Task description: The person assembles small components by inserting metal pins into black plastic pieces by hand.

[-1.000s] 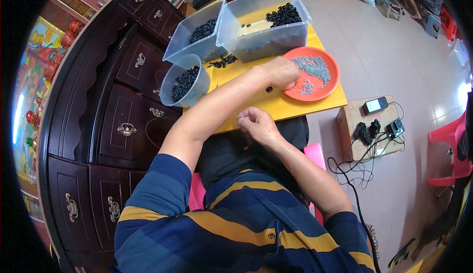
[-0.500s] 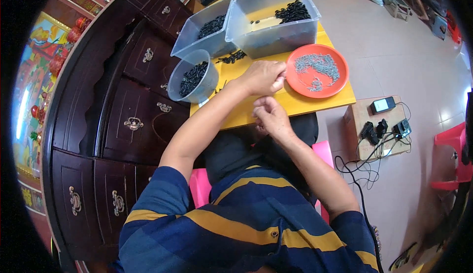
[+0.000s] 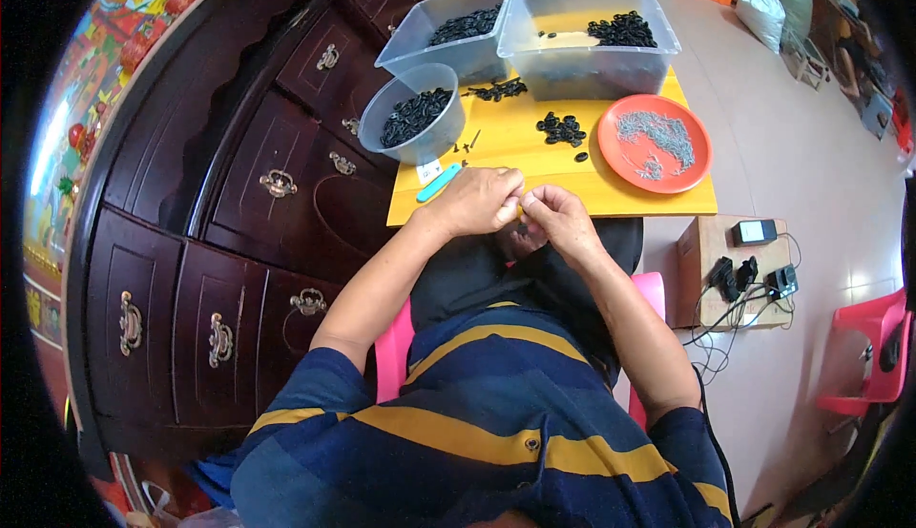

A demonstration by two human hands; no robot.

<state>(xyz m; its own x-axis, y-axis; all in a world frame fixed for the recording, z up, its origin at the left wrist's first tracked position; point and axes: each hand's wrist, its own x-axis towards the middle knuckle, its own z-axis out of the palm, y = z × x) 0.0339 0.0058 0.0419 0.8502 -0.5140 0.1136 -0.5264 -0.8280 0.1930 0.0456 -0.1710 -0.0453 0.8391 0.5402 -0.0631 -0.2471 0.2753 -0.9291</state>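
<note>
Close together at the table's near edge, my left hand [image 3: 480, 200] and my right hand [image 3: 565, 221] meet with their fingertips pinched. Whatever lies between the fingers is too small and covered to make out. Beyond them, a pile of small black oval pieces [image 3: 561, 129] rests on the yellow table [image 3: 611, 202], with one loose oval [image 3: 581, 157] nearby. To the right, an orange-red plate [image 3: 703, 142] holds many thin silvery metal bits [image 3: 658, 132]. A turquoise slim tool [image 3: 439, 182] lies beside my left wrist, and a few small dark pieces [image 3: 462, 150] lie behind it.
A round clear tub [image 3: 420, 153] of black pieces stands at the table's left. Two clear bins [image 3: 592, 80] with more black pieces line the back. A dark wooden cabinet [image 3: 239, 242] borders the left; a cardboard box [image 3: 706, 289] with cables and devices stands right.
My left hand has drawn back from beside the plate, and both hands have come together fingertip to fingertip. The whole view has shifted, so the table sits farther right.
</note>
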